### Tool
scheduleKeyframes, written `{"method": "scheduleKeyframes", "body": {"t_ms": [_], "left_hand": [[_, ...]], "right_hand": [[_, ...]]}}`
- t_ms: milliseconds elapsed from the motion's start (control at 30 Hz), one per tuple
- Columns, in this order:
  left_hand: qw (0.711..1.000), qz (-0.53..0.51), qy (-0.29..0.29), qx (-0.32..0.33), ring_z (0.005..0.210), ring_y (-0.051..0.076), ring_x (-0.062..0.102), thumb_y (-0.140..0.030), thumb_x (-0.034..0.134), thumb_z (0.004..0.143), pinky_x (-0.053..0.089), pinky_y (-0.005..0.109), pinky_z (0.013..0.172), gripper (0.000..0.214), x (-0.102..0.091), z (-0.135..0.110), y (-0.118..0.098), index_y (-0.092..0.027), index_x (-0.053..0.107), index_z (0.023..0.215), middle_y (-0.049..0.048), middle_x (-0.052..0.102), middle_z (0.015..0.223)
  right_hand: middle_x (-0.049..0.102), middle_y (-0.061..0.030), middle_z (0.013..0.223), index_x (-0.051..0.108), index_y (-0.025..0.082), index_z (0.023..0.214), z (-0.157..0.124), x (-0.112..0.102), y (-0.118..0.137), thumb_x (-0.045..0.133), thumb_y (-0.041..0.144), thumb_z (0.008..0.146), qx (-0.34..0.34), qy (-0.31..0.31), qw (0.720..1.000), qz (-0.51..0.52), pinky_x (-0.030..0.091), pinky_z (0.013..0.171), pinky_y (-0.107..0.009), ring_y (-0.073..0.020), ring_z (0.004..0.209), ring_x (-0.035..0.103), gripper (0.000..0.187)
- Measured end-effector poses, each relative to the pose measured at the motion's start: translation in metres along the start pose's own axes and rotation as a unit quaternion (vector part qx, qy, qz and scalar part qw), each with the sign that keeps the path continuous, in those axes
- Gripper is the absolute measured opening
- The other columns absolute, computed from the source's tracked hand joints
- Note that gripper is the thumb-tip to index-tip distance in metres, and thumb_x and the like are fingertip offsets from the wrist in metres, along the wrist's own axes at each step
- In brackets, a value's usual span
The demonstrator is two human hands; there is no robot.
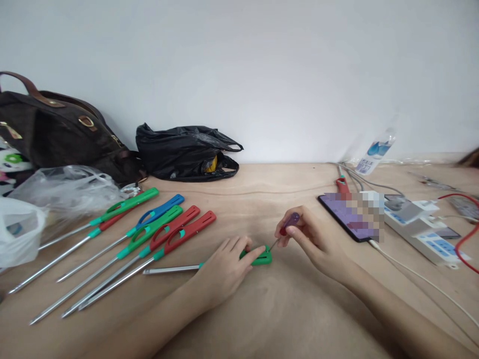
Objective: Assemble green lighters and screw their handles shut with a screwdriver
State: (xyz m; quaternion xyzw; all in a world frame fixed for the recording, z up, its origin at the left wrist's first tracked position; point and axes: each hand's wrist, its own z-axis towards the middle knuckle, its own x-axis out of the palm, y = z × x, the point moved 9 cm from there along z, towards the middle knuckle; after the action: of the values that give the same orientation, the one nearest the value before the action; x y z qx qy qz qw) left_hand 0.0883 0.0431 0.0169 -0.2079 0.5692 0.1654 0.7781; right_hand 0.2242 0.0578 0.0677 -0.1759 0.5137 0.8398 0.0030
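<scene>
My left hand (224, 267) presses down on a green-handled long lighter (262, 257) lying on the wooden table (284, 309), its metal tube (170, 269) pointing left. My right hand (312, 237) is closed round a small screwdriver (289, 223) with a purple-red handle. The screwdriver's tip touches the green handle's right end.
Several more long lighters (149, 232) with green, blue and red handles lie in a row at the left. Behind them are a brown handbag (56, 129), plastic bags (63, 192) and a black bag (187, 149). A phone (346, 217), power strip (422, 229), cables and a bottle (374, 152) sit at the right.
</scene>
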Motion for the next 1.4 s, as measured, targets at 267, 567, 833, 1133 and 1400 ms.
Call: {"method": "scheduleKeyframes", "body": {"t_ms": [267, 567, 833, 1133, 1400], "left_hand": [[1.0, 0.007, 0.001, 0.004, 0.088, 0.022, 0.051, -0.015, 0.038, 0.094, 0.049, 0.036, 0.076, 0.039, -0.001, 0.001, -0.001, -0.019, 0.047, 0.132, 0.0077, 0.051, 0.101], [1.0, 0.006, -0.006, -0.002, 0.088, 0.021, 0.051, -0.015, 0.038, 0.094, 0.048, 0.034, 0.076, 0.037, 0.0, 0.0, 0.0, -0.022, 0.049, 0.13, 0.0064, 0.052, 0.102], [1.0, 0.01, -0.008, 0.0, 0.088, 0.021, 0.051, -0.016, 0.037, 0.095, 0.049, 0.035, 0.076, 0.04, -0.001, 0.0, -0.001, -0.022, 0.048, 0.132, 0.0064, 0.052, 0.101], [1.0, 0.021, -0.012, -0.001, 0.088, 0.02, 0.051, -0.013, 0.039, 0.093, 0.048, 0.034, 0.075, 0.041, -0.002, 0.0, -0.001, -0.024, 0.048, 0.132, 0.0059, 0.052, 0.101], [1.0, 0.025, -0.004, -0.002, 0.091, 0.021, 0.052, -0.014, 0.04, 0.093, 0.049, 0.035, 0.078, 0.038, 0.0, 0.0, 0.0, -0.023, 0.048, 0.129, 0.0061, 0.052, 0.103]], "right_hand": [[0.062, -0.0056, 0.091, 0.051, 0.019, 0.099, 0.0, 0.002, -0.002, 0.044, 0.031, 0.1, -0.006, 0.001, 1.0, 0.0, 0.054, 0.066, -0.03, -0.0136, 0.072, 0.066, 0.014], [0.063, -0.0051, 0.089, 0.051, 0.019, 0.097, -0.001, 0.003, 0.0, 0.044, 0.03, 0.1, -0.007, 0.007, 1.0, -0.008, 0.054, 0.066, -0.03, -0.0138, 0.072, 0.066, 0.013], [0.064, -0.0062, 0.091, 0.051, 0.019, 0.098, 0.0, 0.003, -0.001, 0.044, 0.032, 0.1, -0.003, 0.0, 1.0, -0.024, 0.054, 0.067, -0.03, -0.0139, 0.072, 0.066, 0.016], [0.064, -0.0041, 0.087, 0.049, 0.02, 0.108, 0.0, 0.005, 0.001, 0.044, 0.029, 0.099, -0.022, -0.004, 0.999, -0.029, 0.055, 0.067, -0.03, -0.0138, 0.07, 0.066, 0.013], [0.063, -0.0075, 0.103, 0.05, 0.024, 0.124, -0.002, 0.005, 0.011, 0.035, 0.022, 0.101, -0.064, 0.004, 0.994, -0.093, 0.054, 0.068, -0.031, -0.0132, 0.073, 0.064, 0.028]]}}
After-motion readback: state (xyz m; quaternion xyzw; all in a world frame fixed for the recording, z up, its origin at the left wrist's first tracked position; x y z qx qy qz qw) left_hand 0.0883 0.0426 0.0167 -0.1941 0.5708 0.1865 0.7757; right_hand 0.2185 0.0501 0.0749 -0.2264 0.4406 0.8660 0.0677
